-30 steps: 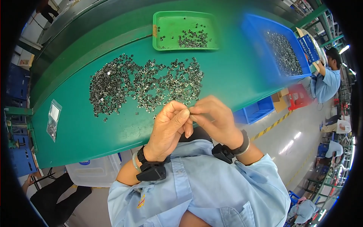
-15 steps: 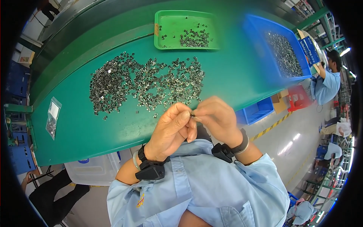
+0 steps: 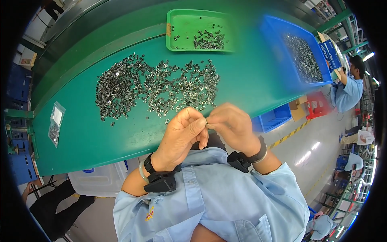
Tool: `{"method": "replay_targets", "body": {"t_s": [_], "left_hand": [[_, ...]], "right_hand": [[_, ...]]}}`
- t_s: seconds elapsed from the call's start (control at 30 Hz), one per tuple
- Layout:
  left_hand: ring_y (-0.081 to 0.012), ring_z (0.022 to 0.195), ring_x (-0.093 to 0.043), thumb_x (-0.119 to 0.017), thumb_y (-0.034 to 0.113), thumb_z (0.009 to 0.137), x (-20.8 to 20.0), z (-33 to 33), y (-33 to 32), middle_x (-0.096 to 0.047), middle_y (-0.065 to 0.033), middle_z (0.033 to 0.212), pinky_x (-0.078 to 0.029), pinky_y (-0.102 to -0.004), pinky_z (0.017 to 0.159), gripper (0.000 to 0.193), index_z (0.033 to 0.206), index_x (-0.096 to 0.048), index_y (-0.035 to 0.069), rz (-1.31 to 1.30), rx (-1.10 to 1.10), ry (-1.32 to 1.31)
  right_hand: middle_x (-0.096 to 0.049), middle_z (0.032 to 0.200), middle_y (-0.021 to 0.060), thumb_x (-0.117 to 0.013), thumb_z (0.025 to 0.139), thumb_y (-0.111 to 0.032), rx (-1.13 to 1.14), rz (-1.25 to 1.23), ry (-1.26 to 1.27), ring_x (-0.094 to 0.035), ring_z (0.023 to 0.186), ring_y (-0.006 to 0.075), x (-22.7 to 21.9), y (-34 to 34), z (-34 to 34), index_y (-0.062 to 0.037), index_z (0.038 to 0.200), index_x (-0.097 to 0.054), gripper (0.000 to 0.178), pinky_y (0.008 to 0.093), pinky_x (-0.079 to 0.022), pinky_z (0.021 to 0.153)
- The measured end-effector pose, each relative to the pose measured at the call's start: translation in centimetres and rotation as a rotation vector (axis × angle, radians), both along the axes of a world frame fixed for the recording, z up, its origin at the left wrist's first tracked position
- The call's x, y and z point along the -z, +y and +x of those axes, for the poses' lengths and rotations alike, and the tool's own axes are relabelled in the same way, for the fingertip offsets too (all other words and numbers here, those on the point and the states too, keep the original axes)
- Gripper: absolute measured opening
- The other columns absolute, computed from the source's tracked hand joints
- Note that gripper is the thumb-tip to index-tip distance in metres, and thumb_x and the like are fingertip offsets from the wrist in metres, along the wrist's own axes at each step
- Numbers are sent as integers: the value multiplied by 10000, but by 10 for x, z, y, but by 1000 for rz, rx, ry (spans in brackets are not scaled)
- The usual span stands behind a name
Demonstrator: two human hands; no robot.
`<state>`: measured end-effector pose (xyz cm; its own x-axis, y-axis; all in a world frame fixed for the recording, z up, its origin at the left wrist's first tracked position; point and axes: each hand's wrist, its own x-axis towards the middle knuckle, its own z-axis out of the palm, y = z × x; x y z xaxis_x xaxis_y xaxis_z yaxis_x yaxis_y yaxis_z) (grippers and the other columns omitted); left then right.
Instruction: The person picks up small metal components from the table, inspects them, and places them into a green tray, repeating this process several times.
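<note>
Left hand [image 3: 180, 136], right hand [image 3: 232, 125] pinch part [image 3: 207, 123]; far tray [image 3: 185, 24] holds some; surface [image 3: 76, 117] pile [image 3: 115, 88] seemingly remains.

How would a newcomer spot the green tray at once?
Start at the green table and look beyond the loose metal parts to its far side. The tray there is shallow, with small parts scattered inside; its bright green differs from the blue bin at right.

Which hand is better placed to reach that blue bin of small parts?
The right hand, I'd judge: it is nearer the blue bin, which stands off to the right. The left hand is farther away.
</note>
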<state>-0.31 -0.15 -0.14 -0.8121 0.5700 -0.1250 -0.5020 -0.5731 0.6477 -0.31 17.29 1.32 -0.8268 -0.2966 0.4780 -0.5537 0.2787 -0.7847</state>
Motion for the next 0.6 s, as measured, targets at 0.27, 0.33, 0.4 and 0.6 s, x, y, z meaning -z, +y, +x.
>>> {"method": "replay_targets", "body": {"t_s": [0.27, 0.33, 0.4, 0.6], "left_hand": [[-158, 577, -539, -525, 225, 944, -3, 2, 6, -568, -74, 711, -433, -276, 508, 183, 943, -467, 52, 10, -52, -44], [-155, 588, -539, -499, 233, 956, -3, 2, 6, -569, -76, 715, -440, -270, 517, 183, 953, -467, 53, 12, -34, -25], [-153, 593, -540, -487, 237, 962, -3, 1, 6, -569, -77, 717, -443, -266, 522, 185, 957, -467, 54, 16, -23, -14], [-147, 580, -533, -441, 208, 978, -5, -4, 7, -556, -71, 733, -448, -267, 522, 161, 993, -480, 52, -107, -89, 27]], "right_hand": [[-618, 831, 74, -699, 750, 4, 3, -111, -74, -591, 748, 202, 8, 2, -2, -54, 869, -606, 161, 296, -477, 641], [-617, 832, 73, -697, 754, 4, 5, -121, -82, -590, 749, 198, 9, 3, -1, -53, 870, -605, 159, 295, -476, 641], [-615, 835, 71, -694, 760, 5, 7, -140, -97, -588, 750, 191, 9, 3, -1, -51, 870, -603, 154, 292, -476, 642], [-613, 830, 66, -687, 769, 3, 56, -38, -77, -592, 755, 177, 1, 7, -17, -43, 873, -603, 141, 284, -478, 655]]}}
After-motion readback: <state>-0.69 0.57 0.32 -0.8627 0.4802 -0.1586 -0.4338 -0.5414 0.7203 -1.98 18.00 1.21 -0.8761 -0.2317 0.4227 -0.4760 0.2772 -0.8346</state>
